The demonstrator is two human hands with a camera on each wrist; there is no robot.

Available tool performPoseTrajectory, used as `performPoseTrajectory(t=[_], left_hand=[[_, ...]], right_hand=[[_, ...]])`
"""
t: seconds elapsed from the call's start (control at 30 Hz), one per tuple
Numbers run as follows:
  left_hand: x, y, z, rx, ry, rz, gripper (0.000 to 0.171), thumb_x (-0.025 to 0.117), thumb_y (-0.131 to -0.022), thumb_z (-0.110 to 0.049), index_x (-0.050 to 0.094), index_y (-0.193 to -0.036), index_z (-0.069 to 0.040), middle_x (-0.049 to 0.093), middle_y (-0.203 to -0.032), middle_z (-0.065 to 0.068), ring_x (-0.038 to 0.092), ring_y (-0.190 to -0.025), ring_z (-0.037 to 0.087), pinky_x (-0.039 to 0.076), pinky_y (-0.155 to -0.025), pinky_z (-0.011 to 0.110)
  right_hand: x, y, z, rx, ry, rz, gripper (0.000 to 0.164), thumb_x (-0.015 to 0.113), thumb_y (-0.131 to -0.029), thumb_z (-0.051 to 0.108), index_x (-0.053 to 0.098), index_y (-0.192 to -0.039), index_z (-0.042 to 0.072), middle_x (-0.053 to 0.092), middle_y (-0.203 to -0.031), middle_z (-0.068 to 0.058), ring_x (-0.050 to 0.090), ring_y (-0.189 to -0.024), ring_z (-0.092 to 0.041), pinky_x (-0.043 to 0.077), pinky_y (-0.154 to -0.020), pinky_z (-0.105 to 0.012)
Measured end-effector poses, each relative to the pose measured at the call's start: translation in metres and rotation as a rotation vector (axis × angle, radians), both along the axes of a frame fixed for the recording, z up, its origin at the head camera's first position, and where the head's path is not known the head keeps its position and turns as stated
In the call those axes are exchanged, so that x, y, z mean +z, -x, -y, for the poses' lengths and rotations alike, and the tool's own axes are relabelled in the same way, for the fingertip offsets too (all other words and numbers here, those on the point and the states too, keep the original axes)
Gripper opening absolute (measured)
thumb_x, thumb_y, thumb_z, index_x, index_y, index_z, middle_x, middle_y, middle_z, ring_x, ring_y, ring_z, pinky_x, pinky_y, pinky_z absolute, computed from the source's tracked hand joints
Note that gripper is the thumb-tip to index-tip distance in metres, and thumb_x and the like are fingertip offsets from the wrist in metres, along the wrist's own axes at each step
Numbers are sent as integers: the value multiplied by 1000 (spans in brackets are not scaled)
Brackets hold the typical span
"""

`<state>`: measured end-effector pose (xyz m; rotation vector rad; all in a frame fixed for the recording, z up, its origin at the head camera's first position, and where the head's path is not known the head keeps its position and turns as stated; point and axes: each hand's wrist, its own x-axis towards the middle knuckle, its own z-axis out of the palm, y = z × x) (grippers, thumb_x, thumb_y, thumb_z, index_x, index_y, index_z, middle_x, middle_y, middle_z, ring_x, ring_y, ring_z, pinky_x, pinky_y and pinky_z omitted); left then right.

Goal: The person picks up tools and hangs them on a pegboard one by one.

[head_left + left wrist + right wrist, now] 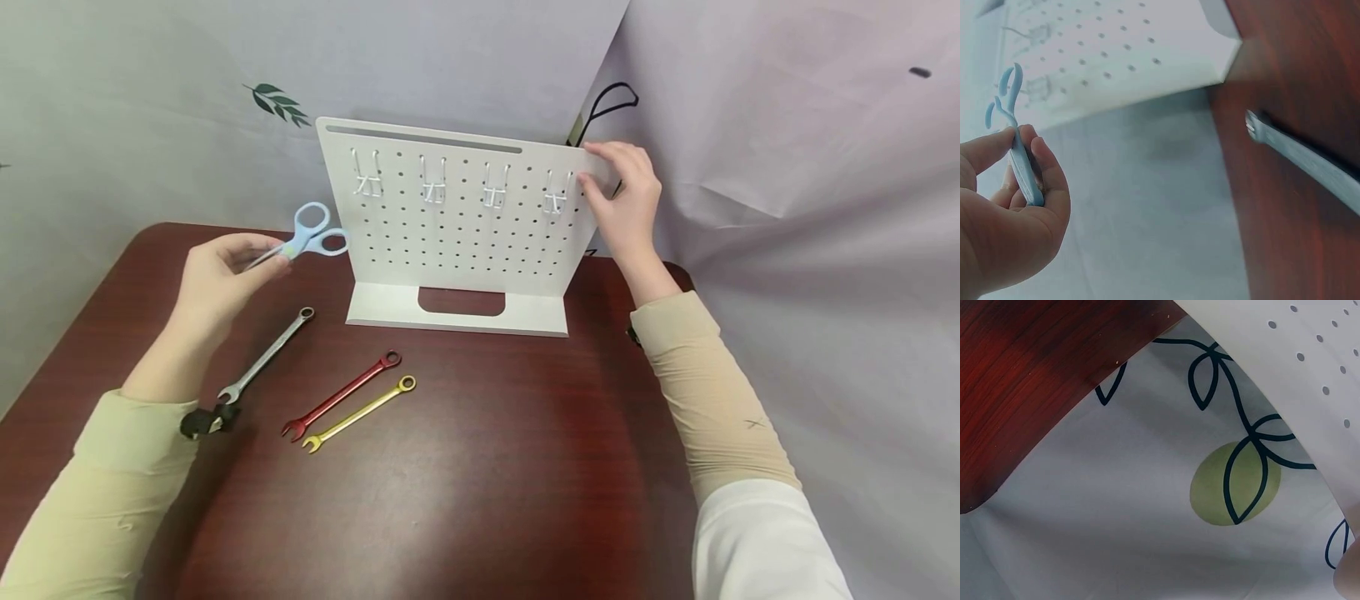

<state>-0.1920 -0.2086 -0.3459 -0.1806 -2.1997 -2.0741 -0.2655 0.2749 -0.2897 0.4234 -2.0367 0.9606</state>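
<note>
- Sleeves come closest: a pale yellowish one [97, 500] on the left arm, and on the right arm a beige one [712, 392] with white fabric [765, 542] above it.
- Dark red-brown table [450, 483], with wood grain, spreading beneath everything.
- Yellow wrench [360, 413], lying slantwise on the table, its open end toward the person and its ring end toward the board.
- Red wrench [342, 393], just beside the yellow one and nearly parallel to it.
- Silver wrench [266, 358], apart from those two, farther left, near the left wrist.
- Left hand [213, 279], raised above the table, thumb and fingers pinching the light blue scissors [302, 240] by the blade end.
- Both handle loops of the scissors point up toward the board's left edge, clear of the tabletop.
- White pegboard [453, 221], upright on a base with a rounded cut-out, near the table's far side.
- Four white wire hooks [433, 179] in a row across its upper part.
- Right hand [628, 196], gripping the board's upper right corner, thumb on the front face and index fingertip at the top edge; the other fingers are partly hidden.
- Pale cloth [180, 108] behind, printed with green leaves [277, 102].
</note>
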Motion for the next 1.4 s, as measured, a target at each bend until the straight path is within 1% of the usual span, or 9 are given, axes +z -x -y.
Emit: performPoseTrajectory(t=[0.17,0.3,0.4,0.6,0.67,0.87,1.07,1.27,1.4], left_hand=[[8,1,-21,-38,-104,-51,29,73,-91,11,80,-94,-17,80,-87,-12,76,-72,0,59,-75,9],[12,5,-35,-46,-106,-79,27,72,-92,10,79,-94,-16,79,-85,-11,76,-72,1,60,-76,11],[12,11,-43,-45,-126,-79,27,72,-92,10,79,-93,-16,79,-85,-10,75,-71,2,60,-75,12],[6,21,-51,-45,-204,-46,29,70,-93,11,78,-91,-16,79,-85,-9,76,-70,2,61,-74,13],[3,24,-53,-39,-212,-30,27,70,-94,10,78,-90,-16,79,-84,-9,75,-70,2,61,-74,14],[-4,33,-56,-4,-184,26,25,70,-96,7,76,-90,-17,78,-83,-11,74,-72,0,60,-75,12],[-10,42,-64,14,-253,46,26,69,-95,9,75,-88,-15,77,-80,-9,75,-71,3,62,-75,14],[-16,50,-73,55,-228,54,25,69,-97,6,74,-88,-16,75,-80,-11,74,-72,1,61,-76,14],[-19,54,-78,70,-224,66,20,69,-98,4,72,-92,-14,74,-81,-12,73,-75,1,60,-79,12]], right_hand=[[0,0,0,-1,2,-1,28,81,-91,-1,79,-119,3,79,-118,-16,67,-118,-31,49,-110,-33],[0,0,0,-2,0,2,28,81,-91,0,79,-119,3,78,-118,-16,66,-119,-31,48,-110,-33],[0,1,1,-1,-1,0,28,80,-91,0,79,-119,3,78,-118,-17,66,-119,-32,48,-111,-33],[0,1,2,-4,-3,0,28,80,-92,0,79,-119,3,78,-118,-17,66,-119,-32,48,-111,-34],[0,1,2,-6,-3,-1,28,80,-92,0,79,-119,2,78,-119,-18,66,-120,-33,48,-111,-34],[1,0,2,-7,-5,-2,27,80,-92,0,79,-119,2,78,-119,-17,66,-120,-32,48,-111,-34],[1,-1,1,-6,-10,-7,27,80,-92,1,79,-119,3,78,-118,-17,67,-119,-33,48,-111,-34],[0,-1,1,-9,-8,-5,27,80,-92,1,79,-120,3,78,-118,-17,67,-119,-33,49,-111,-34],[0,-1,1,-12,-5,-3,28,81,-92,1,79,-119,3,78,-118,-17,66,-119,-33,49,-111,-34]])
